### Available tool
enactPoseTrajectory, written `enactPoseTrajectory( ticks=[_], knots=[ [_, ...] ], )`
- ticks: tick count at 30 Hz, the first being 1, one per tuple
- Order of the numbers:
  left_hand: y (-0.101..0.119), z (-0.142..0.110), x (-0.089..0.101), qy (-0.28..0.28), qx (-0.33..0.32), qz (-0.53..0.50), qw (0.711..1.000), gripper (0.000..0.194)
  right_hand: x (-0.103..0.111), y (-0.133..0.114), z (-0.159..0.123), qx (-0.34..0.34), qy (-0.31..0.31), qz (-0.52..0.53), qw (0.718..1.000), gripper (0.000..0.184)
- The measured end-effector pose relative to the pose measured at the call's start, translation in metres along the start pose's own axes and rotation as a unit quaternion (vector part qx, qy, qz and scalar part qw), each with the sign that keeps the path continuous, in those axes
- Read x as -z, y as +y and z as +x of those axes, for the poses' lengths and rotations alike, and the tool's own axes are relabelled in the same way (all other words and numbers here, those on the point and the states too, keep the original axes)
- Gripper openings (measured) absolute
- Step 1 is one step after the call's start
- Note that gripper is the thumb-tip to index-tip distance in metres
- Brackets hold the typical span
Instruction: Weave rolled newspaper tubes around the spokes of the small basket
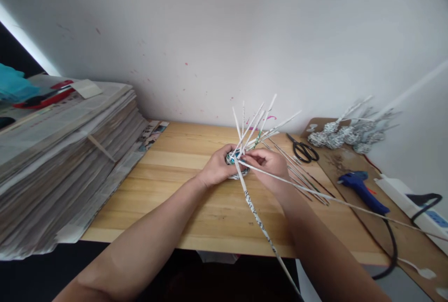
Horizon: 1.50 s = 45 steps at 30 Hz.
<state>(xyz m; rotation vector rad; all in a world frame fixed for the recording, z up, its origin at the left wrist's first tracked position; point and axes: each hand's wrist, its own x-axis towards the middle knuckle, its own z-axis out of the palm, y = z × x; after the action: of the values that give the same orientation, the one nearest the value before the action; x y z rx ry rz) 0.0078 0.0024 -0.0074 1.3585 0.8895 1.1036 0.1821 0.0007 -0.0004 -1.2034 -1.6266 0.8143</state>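
My left hand (217,167) is closed around a small woven piece of rolled newspaper tubes (236,171) held just above the wooden table (182,199). Several thin paper tubes (261,122) fan upward from it toward the wall. My right hand (269,164) pinches one long paper tube (350,204) right beside the woven piece; that tube runs off to the right. Another long tube (261,222) hangs down toward me past the table's front edge.
A tall stack of newspapers (59,152) fills the left side. Black scissors (304,150), loose thin sticks (304,178), a blue glue gun (362,190) with a black cord, a white power strip (413,208) and finished paper balls on sticks (346,134) lie to the right.
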Motion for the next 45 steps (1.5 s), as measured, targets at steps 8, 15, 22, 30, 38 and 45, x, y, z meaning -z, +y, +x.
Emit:
enactPoseTrajectory(
  ticks=[8, 15, 22, 30, 38, 45],
  knots=[
    [-0.001, 0.000, 0.004, 0.001, 0.012, -0.031, 0.999, 0.047, 0.014, -0.020, 0.004, -0.061, -0.127, 0.193, 0.971, 0.029],
    [-0.004, 0.002, 0.004, 0.023, 0.019, -0.074, 0.997, 0.049, 0.015, -0.019, 0.000, -0.011, -0.140, 0.149, 0.979, 0.031],
    [-0.006, 0.003, 0.002, 0.033, 0.020, -0.099, 0.994, 0.056, -0.001, -0.016, 0.003, -0.128, -0.011, 0.324, 0.937, 0.046],
    [-0.005, 0.003, 0.002, 0.061, 0.014, -0.077, 0.995, 0.049, 0.001, -0.018, 0.001, -0.112, -0.006, 0.272, 0.956, 0.040],
    [-0.007, 0.006, 0.003, 0.074, 0.035, -0.105, 0.991, 0.058, 0.004, -0.016, -0.006, 0.132, 0.073, -0.159, 0.976, 0.039],
    [-0.005, 0.005, 0.002, 0.072, 0.036, -0.116, 0.990, 0.061, 0.006, -0.017, -0.008, 0.178, 0.045, -0.212, 0.960, 0.025]
  ],
)
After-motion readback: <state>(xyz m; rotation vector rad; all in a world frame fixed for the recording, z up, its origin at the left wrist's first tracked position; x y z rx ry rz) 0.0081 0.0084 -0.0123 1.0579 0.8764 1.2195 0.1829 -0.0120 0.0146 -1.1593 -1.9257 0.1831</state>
